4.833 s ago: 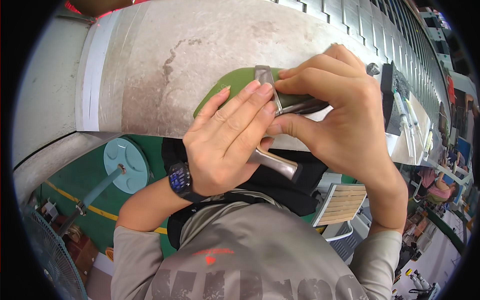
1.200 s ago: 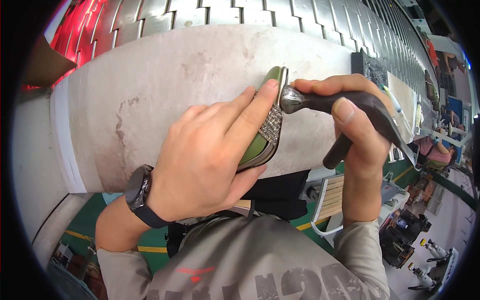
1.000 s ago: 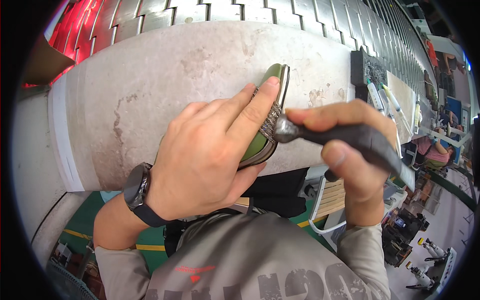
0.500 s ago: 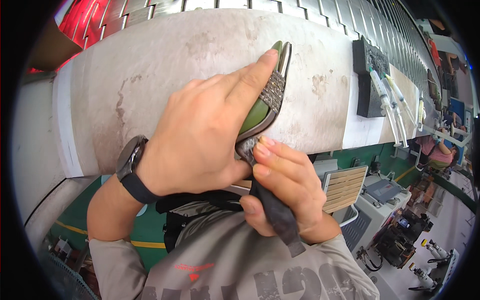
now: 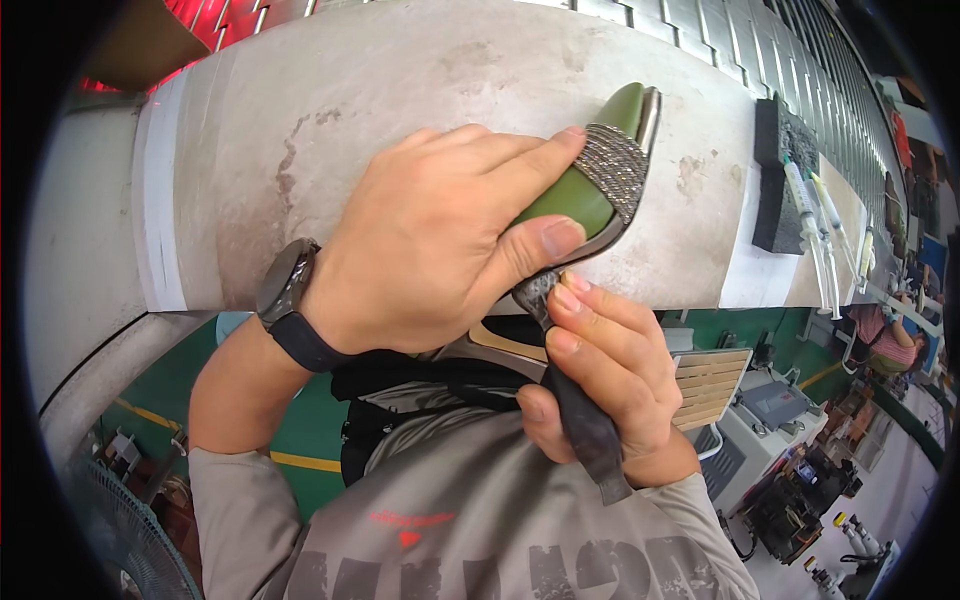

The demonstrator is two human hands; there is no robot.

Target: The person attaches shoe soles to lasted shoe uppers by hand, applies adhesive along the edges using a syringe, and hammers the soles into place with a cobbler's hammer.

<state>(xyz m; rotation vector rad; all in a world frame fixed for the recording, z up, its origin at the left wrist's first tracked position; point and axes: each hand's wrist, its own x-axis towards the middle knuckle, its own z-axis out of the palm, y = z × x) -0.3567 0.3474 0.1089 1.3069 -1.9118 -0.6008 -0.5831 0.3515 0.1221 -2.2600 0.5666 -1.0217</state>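
Note:
A shoe [image 5: 618, 165] with a band of dark glittering rows and a shiny edge lies tilted over the pale work surface, its toe pointing away from me. Inside it sits a green last [image 5: 572, 205]. My left hand [image 5: 430, 225] holds it from the left, fingers over the band's edge and thumb on the last. Below the shoe, my right hand [image 5: 610, 365] is closed round a dark grey tapered tool [image 5: 588, 430] that looks wrapped. Its blunt upper end, by my right fingertips, is close under the shoe's shiny edge; whether they touch I cannot tell.
The pale, stained work surface [image 5: 420, 70] has a slatted metal conveyor [image 5: 690, 35] along its far side. At the right lie a black foam block [image 5: 775, 180] and several syringes [image 5: 810, 215]. A wooden slatted seat [image 5: 710, 385] stands lower right, a fan [image 5: 130, 530] lower left.
My left thumb has come up onto the green last, and more of the glittering band shows. The shoe has turned slightly. Both hands appear farther right, along with the whole view.

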